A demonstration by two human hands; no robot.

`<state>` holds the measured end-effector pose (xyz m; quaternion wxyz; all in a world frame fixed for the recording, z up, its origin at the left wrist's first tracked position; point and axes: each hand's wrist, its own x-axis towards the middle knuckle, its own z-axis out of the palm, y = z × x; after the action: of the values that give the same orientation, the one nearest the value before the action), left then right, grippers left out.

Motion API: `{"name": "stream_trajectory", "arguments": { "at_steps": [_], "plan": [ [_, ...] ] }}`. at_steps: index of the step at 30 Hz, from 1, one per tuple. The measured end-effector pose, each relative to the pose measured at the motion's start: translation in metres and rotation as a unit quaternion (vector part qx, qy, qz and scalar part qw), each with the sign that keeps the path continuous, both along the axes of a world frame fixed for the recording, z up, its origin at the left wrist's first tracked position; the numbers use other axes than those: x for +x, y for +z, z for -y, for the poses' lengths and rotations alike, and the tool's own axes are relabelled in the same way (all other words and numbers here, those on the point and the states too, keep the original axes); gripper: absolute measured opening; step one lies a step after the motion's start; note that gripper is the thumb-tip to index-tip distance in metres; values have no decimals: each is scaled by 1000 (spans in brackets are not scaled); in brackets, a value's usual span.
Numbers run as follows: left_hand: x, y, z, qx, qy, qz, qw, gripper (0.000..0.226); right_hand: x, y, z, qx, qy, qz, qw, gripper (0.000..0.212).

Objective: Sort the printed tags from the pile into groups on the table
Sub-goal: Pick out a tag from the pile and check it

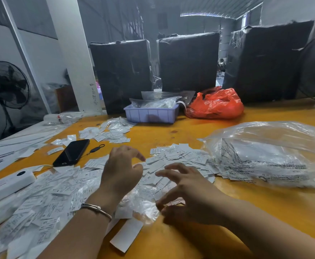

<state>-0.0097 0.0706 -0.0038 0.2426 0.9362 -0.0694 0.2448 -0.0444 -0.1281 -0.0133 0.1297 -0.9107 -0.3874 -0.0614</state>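
White printed paper tags [173, 161] lie heaped mid-worktop on the orange wooden worktop [190, 131], smaller groups further back. I see my left hand [121, 171] and right hand [182, 189] hovering apart, fingers spread, gripping nothing. Risk: crumpled clear film [139, 202] (beneath both wrists) may drag tags along, remixing groups or sweeping them toward the black phone [71, 152].

This looks like a warehouse or packing workshop: a high corrugated roof [218, 6], three large black-wrapped bales [188, 60] standing behind an orange worktable [190, 131], standing industrial fans [7, 85], a plastic bin [151, 114] of bagged stock, and heaps of printed tags [179, 157].
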Motion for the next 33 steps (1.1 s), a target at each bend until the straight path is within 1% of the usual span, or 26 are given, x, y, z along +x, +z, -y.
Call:
{"name": "stream_trajectory", "arguments": {
  "at_steps": [1, 4, 6, 9, 10, 12, 13, 14, 15, 16, 17, 18, 19, 20, 21, 23, 25, 26, 27, 28, 29, 30, 33],
  "plan": [
    [-1, -1, 2, 0, -33, -5, 999, 25, 1, 1, 2, 8, 0, 8, 1000, 29],
    [-3, -2, 5, -2, -116, -54, 992, 32, 4, -1, 7, 36, 3, 24, 999, 22],
    [-3, -3, 8, 1, -137, -69, 988, 37, 6, -2, 9, 67, 8, 18, 998, 17],
    [-2, -6, 9, 2, -155, -83, 984, 42, 7, -4, 7, 85, 21, 6, 996, 10],
    [-4, -6, 10, 4, -164, -91, 982, 43, 8, -4, 7, 96, 28, -9, 995, 9],
    [-4, -6, 10, 0, -171, -108, 979, 44, 8, -1, 9, 159, 34, -82, 983, 9],
    [-4, -5, 12, -25, -172, -117, 978, 41, 8, 3, 12, 206, 26, -132, 969, 8],
    [-5, -3, 13, -76, -179, -126, 973, 33, 8, 8, 16, 258, 13, -183, 949, 8],
    [-7, 0, 16, -157, -199, -147, 956, 22, 9, 12, 20, 313, -1, -233, 921, 9],
    [-8, 4, 18, -237, -218, -180, 930, 28, 10, 14, 24, 362, -15, -279, 889, 12],
    [-8, 5, 19, -310, -238, -213, 896, 46, 11, 15, 28, 398, -32, -312, 862, 13],
    [-9, 5, 17, -341, -269, -231, 871, 55, 12, 15, 31, 418, -48, -327, 846, 14],
    [-10, 6, 17, -339, -296, -230, 863, 53, 13, 15, 32, 428, -62, -331, 839, 14],
    [-12, 6, 18, -317, -314, -225, 866, 46, 14, 15, 32, 431, -72, -332, 836, 14],
    [-13, 6, 19, -292, -315, -217, 877, 41, 15, 14, 32, 429, -79, -330, 837, 14],
    [-13, 4, 23, -271, -299, -188, 896, 35, 16, 12, 30, 414, -86, -322, 847, 11],
    [-11, 0, 25, -293, -279, -148, 903, 16, 16, 9, 27, 399, -97, -294, 863, 10],
    [-12, 1, 25, -302, -269, -131, 905, 9, 17, 6, 26, 380, -107, -256, 883, 11],
    [-12, 1, 25, -306, -258, -118, 909, 5, 18, 4, 26, 340, -127, -198, 911, 11],
    [-12, 2, 24, -306, -245, -108, 913, 4, 19, 2, 26, 283, -154, -134, 937, 11],
    [-11, 1, 23, -302, -233, -101, 919, 4, 19, 1, 25, 229, -183, -82, 952, 12],
    [-11, 0, 22, -296, -220, -96, 925, 5, 19, 0, 24, 192, -209, -53, 957, 18],
    [-10, -3, 22, -282, -190, -96, 935, 7, 20, -4, 20, 144, -255, -46, 955, 38]
  ]
}}
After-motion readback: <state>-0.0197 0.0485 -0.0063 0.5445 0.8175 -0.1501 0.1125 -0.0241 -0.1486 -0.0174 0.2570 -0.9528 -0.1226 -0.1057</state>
